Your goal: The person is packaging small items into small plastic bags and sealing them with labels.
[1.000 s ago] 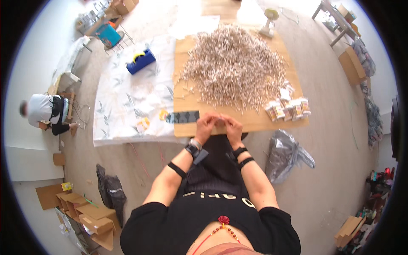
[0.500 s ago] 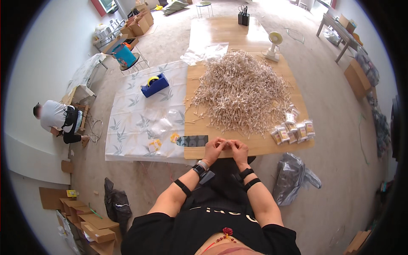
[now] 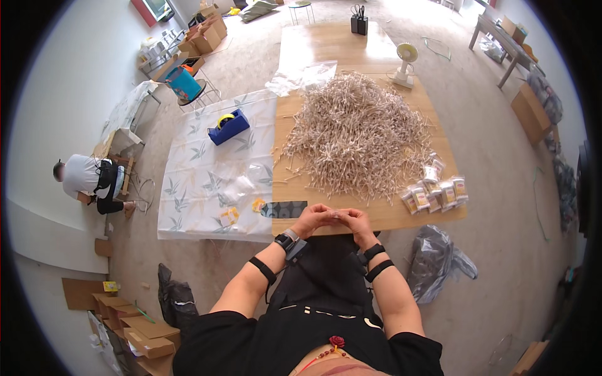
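At the near edge of the table (image 3: 389, 214), between the fingertips of both hands, we note a small item (image 3: 335, 214), mostly hidden by the fingers; we cannot tell its kind. Left hand (image 3: 313, 218): fingers drawn in, narrow pinch on the item. Right hand (image 3: 356, 221): likewise narrow, fingertips meeting the left's at the item. Just beside the left hand we record a dark patterned strip (image 3: 285, 209), lying flat across the join with a leaf-printed cloth (image 3: 188, 169). On that cloth: clear plastic (image 3: 238, 187) and a blue tape dispenser (image 3: 229, 129) with a yellow roll. Beyond the hands we find a broad heap of thin pale sticks (image 3: 357, 138); near its right side, a cluster of small labelled packets (image 3: 437, 194). Farther out: a small fan (image 3: 407, 53), upright; a grey plastic bag (image 3: 429, 260) on the floor; a seated person (image 3: 84, 175) in white, well apart at left.
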A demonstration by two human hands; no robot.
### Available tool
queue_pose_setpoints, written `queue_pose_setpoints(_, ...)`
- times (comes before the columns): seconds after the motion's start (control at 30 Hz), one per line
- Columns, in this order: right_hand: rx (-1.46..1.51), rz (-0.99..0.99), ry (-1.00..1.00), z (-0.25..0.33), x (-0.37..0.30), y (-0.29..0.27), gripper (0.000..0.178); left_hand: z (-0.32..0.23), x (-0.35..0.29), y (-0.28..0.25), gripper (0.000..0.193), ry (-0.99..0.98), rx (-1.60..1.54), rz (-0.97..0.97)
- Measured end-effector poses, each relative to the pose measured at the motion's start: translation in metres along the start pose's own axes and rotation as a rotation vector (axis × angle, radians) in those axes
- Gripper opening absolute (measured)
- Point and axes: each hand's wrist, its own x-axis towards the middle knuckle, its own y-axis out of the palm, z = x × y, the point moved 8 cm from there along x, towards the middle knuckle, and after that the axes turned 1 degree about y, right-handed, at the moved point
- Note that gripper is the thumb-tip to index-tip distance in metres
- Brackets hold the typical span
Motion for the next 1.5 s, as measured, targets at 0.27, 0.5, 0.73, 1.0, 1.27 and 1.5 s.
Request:
queue_pose_setpoints(0.27,0.105,0.001,0.119,0.000,0.005,0.000,0.013,0.008,0.012,-0.007,0.012,-0.060,-0.103,0.017)
queue_pose_setpoints(0.5,0.126,0.000,0.188,-0.001,0.006,-0.004,0.020,0.005,0.009,-0.002,0.014,-0.042,-0.095,0.052)
queue_pose_setpoints(0.73,0.034,0.043,-0.014,0.002,0.008,0.000,0.017,0.001,0.010,0.005,0.013,0.003,-0.065,0.029)
queue_pose_setpoints(1.0,0.004,0.165,0.002,0.014,-0.006,0.016,0.026,0.008,0.014,-0.005,0.019,-0.062,0.064,0.031)
queue_pose_setpoints(1.27,-0.140,0.159,-0.056,0.000,0.003,-0.001,0.022,0.015,0.019,-0.006,0.018,0.009,0.046,0.025)
queue_pose_setpoints(1.5,-0.077,0.116,-0.011,0.004,0.015,-0.007,0.030,-0.001,0.026,0.002,0.016,-0.003,0.046,-0.007)
